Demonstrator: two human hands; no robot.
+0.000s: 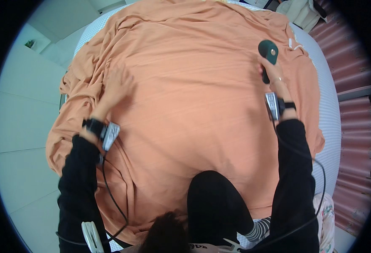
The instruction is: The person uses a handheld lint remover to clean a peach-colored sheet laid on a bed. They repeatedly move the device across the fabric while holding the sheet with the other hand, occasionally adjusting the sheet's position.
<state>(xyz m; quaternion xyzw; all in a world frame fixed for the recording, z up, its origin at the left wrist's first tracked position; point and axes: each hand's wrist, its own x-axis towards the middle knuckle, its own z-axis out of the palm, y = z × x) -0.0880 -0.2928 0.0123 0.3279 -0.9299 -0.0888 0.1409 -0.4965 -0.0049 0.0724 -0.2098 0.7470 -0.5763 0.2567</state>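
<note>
A peach-coloured cloth (194, 97) is spread wide over a bed, with folds bunched along its left side. My right hand (271, 72), at the far right of the cloth, is closed round the handle of a dark green handheld device (268, 49). It has a rounded head and a small gold-coloured round button; its underside is hidden. Over the left part of the cloth, my left hand (117, 87) is empty, fingers stretched apart and slightly blurred. Whether it touches the cloth I cannot tell.
My knee (213, 194) rests on the cloth's near part. White bedding (330, 126) shows along the right edge, beside pink curtains (347, 55). Pale cabinets (25, 122) stand at left. Cables (322, 168) run from the devices strapped on both wrists.
</note>
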